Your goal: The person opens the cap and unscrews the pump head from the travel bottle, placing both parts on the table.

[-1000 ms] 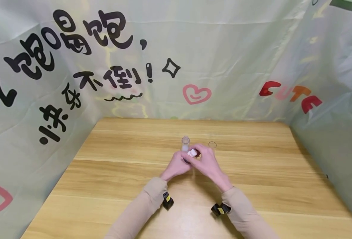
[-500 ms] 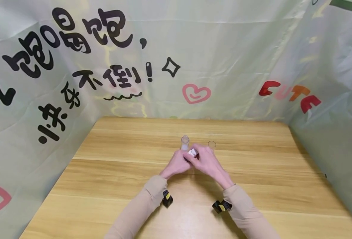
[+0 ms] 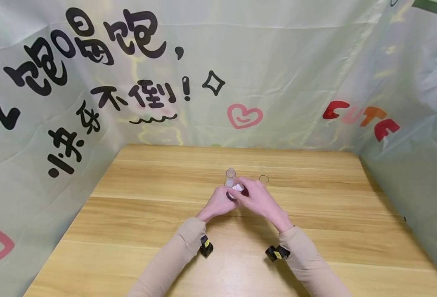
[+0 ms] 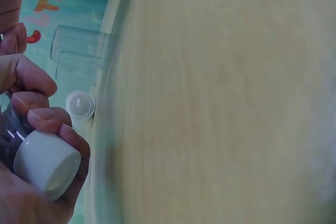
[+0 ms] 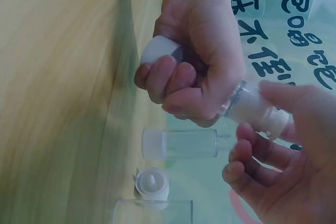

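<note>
My left hand grips a clear bottle with a white base; the base pokes out below the curled fingers. At the bottle's other end, my right hand pinches a white pump head between thumb and fingers. Whether the pump head sits fully on the bottle cannot be told. Just beyond the hands stands a second clear bottle with a white base, upright on the table. Near it in the right wrist view are a small white nozzle piece and a clear cap.
The wooden table has a fabric backdrop with printed lettering behind it and at both sides. The clear cap's round rim shows faintly to the right of the hands.
Both hands stay together on the bottle. The right wrist has turned and shifted slightly outward, with the fingers still at the pump head. The things on the table have not moved.
</note>
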{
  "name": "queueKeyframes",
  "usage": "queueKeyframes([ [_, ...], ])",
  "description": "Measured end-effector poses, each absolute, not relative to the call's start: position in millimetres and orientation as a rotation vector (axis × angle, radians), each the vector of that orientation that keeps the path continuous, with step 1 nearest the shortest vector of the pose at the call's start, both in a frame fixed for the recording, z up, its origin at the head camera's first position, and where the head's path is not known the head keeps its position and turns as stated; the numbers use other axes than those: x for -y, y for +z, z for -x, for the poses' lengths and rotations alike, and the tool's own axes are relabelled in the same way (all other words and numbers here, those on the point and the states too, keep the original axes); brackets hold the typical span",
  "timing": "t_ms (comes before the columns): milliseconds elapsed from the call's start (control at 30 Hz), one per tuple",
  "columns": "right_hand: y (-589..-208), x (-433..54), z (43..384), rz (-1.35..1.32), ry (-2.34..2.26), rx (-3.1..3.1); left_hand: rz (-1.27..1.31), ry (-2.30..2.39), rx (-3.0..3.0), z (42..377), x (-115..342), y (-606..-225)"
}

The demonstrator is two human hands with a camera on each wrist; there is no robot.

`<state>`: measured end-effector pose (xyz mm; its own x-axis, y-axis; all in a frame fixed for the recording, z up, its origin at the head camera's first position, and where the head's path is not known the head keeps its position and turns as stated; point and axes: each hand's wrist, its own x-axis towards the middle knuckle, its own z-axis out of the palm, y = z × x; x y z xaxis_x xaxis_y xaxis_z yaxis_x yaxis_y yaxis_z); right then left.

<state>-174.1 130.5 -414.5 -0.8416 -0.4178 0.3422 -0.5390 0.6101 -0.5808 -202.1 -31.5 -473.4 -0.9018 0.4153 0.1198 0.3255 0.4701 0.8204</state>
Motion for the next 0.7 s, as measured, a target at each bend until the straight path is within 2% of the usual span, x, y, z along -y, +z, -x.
queueKeyframes([
  [700,-413.8,-130.1,176.2,-0.785,0.968,2.742,-0.717,1.286,-2.729,202.9,30.6,-473.2],
])
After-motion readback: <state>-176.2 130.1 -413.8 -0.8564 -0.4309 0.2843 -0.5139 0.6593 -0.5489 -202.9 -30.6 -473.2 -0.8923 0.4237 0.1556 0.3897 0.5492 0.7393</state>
